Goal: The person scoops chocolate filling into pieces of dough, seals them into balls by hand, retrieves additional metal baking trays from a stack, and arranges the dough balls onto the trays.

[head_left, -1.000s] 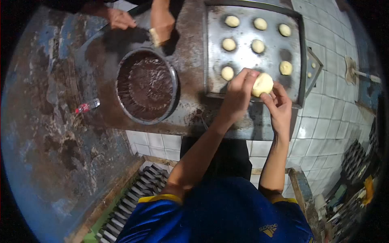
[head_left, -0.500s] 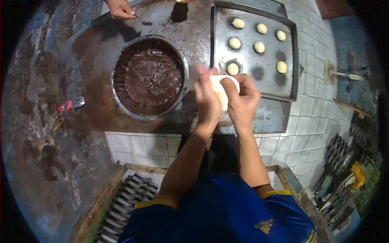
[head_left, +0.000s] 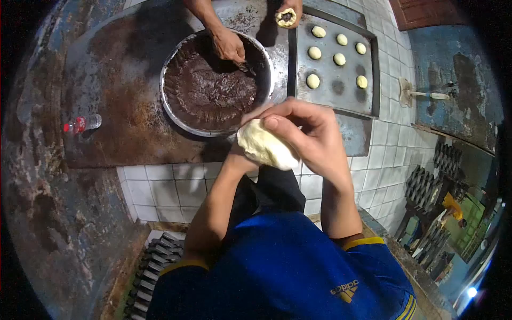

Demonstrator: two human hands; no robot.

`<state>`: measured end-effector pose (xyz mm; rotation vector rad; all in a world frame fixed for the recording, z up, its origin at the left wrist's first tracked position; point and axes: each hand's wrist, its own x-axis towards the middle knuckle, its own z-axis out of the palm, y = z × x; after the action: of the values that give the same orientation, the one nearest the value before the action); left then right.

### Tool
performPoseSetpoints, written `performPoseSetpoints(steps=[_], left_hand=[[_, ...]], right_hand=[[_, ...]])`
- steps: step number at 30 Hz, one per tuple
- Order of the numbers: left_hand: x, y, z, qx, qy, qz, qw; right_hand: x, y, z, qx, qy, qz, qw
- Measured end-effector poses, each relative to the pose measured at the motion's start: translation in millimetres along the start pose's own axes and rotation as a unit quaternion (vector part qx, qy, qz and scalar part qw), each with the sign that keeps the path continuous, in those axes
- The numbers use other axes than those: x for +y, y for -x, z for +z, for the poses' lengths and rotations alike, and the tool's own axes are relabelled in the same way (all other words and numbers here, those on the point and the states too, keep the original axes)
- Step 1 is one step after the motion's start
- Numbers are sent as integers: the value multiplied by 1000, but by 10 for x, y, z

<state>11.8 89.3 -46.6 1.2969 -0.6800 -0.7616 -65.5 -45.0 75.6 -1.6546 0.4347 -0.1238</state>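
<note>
A: Condition of the dough piece (head_left: 265,145)?
B: Pale yellow, elongated, surface uneven
A: Location and grip?
B: Before the torso; right hand (head_left: 319,140) grips it, thumb on top; left hand (head_left: 239,161) behind it, closure hidden, cannot tell

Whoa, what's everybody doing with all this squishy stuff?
Someone's left hand and right hand have a pale, uneven lump of dough between them. Across the table, another person's hand reaches into a big bowl of dark paste, and their other hand holds a dough cup with something dark inside. Seven small balls sit on a tray.
</note>
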Motion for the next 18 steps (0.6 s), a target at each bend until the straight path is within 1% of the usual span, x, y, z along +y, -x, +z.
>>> performPoseSetpoints(steps=[1, 2, 3, 5, 6, 7, 8, 9, 11, 12, 14, 15, 16, 17, 18], left_hand=[[67, 88, 44, -13, 28, 69, 997], [-80, 284, -1, 16, -16, 82, 996], [-249, 476, -79, 45, -61, 95, 993], [-267, 616, -201, 51, 24, 8, 998], [-246, 639, -315, 52, -68, 11, 996], [-305, 729, -433, 54, -69, 9, 996], [-406, 854, -563, 70, -114, -48, 990], [-462, 942, -689, 89, -160, -103, 978], [-415, 1111, -893, 135, -146, -199, 960], [-682, 1412, -1046, 187, -111, -203, 955], [-1212, 1998, -1354, 292, -38, -197, 935], [-1144, 2003, -1409, 308, -39, -218, 925], [-1071, 2007, -1462, 323, -40, -239, 915], [-747, 1890, -1479, 286, -150, -268, 908], [-570, 1841, -1507, 245, -258, -296, 887]], right_hand=[[40, -2, -14, 18, 170, -62, 983], [159, -2, 9, 61, 123, 4, 991], [514, 1, -30, 88, 136, 71, 984], [1221, 10, -109, 136, 152, 205, 957], [1880, 100, -131, 151, 266, 187, 934], [2332, 276, -87, 130, 364, 200, 900], [3182, 526, -53, 119, 457, 222, 853], [3138, 628, 69, 109, 485, 181, 849], [3512, 787, 167, 115, 468, 176, 858], [3523, 827, 187, 110, 464, 178, 861], [3436, 872, 218, 70, 449, 73, 888], [3323, 866, 245, 73, 450, 73, 887], [3102, 827, 278, 33, 381, 100, 919], [2846, 747, 311, -11, 309, 125, 943], [2536, 619, 366, -24, 262, 162, 951]])
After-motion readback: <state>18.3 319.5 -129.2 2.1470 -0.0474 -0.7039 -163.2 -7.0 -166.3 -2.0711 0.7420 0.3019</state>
